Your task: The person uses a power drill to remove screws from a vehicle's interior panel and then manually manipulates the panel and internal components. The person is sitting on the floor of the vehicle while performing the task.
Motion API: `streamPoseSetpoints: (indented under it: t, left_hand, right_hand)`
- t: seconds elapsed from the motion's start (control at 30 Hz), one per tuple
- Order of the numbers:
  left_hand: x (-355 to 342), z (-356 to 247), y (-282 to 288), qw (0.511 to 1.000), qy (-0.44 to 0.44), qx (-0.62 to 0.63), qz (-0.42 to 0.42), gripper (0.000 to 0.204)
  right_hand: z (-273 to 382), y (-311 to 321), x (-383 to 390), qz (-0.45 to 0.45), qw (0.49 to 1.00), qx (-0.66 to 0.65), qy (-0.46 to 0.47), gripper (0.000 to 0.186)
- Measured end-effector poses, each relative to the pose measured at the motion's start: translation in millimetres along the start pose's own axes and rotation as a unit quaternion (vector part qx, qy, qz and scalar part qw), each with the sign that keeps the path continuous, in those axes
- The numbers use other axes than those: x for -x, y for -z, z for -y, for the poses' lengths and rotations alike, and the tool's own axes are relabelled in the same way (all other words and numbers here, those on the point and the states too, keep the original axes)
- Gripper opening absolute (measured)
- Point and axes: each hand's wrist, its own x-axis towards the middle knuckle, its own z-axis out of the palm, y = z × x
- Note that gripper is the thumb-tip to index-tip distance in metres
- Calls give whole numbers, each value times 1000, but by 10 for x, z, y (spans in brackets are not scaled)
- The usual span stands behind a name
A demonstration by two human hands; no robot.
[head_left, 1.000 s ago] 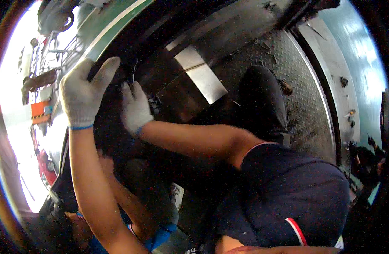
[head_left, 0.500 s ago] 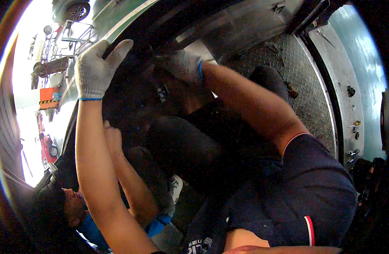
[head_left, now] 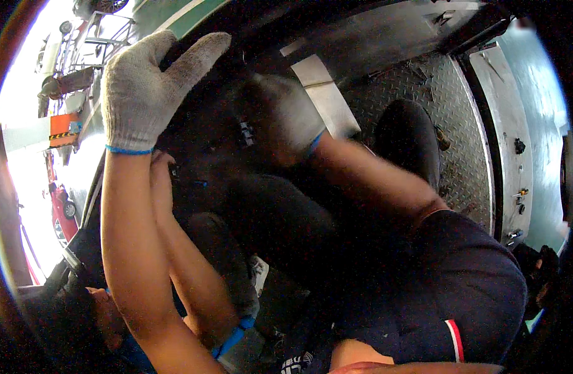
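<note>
My left hand (head_left: 140,93), in a whitish knit glove with a blue cuff, is raised at the upper left. Its thumb stands well apart from the fingers, and the hand looks open, against the dark edge of a vehicle-like body. My right hand (head_left: 286,115), gloved the same way, is smeared by motion over the dark hollow in the middle. Whether it holds anything is hidden. Close to it lie a small metallic part (head_left: 246,133) in the shadow and a pale flat panel (head_left: 327,96).
Another person's bare hand (head_left: 163,168) and forearm are just beneath my left forearm. Dark-trousered knees fill the middle. On the right are tread-plate flooring (head_left: 467,162) and a grey ledge (head_left: 514,137) with small tools and parts. Beyond the left opening stand an orange box (head_left: 63,129) and a red car (head_left: 63,209).
My view has shifted. My left hand appears higher and larger, its thumb stretched further right. My right hand has moved slightly right and down, uncovering more of the pale panel.
</note>
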Motion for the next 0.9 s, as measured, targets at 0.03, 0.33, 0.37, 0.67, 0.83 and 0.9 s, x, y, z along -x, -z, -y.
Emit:
streamPoseSetpoints:
  t: [0.03, 0.33, 0.37, 0.67, 0.83, 0.9]
  left_hand:
    - [9, 13, 8, 1000, 7, -22, 14, 52]
    - [-51, 71, -44, 1000, 20, -14, 3, 55]
    - [-34, 68, -25, 999, 26, -18, 7, 55]
    - [1, 48, -29, 999, 31, -23, -5, 58]
    - [-2, 50, -44, 999, 15, -27, -12, 61]
    - [-25, 17, -27, 999, 31, -34, -5, 64]
  right_hand:
    - [194, -363, -58, -55, 988, -101, -100, 41]
    - [597, -1010, -290, -131, 833, -485, -233, 49]
    - [553, -866, -192, -92, 831, -489, -249, 48]
    - [-345, 514, -436, 216, 970, 7, 114, 36]
    - [5, 758, -389, 231, 955, -158, -95, 37]
    - [185, 774, -372, 235, 942, -207, -123, 36]
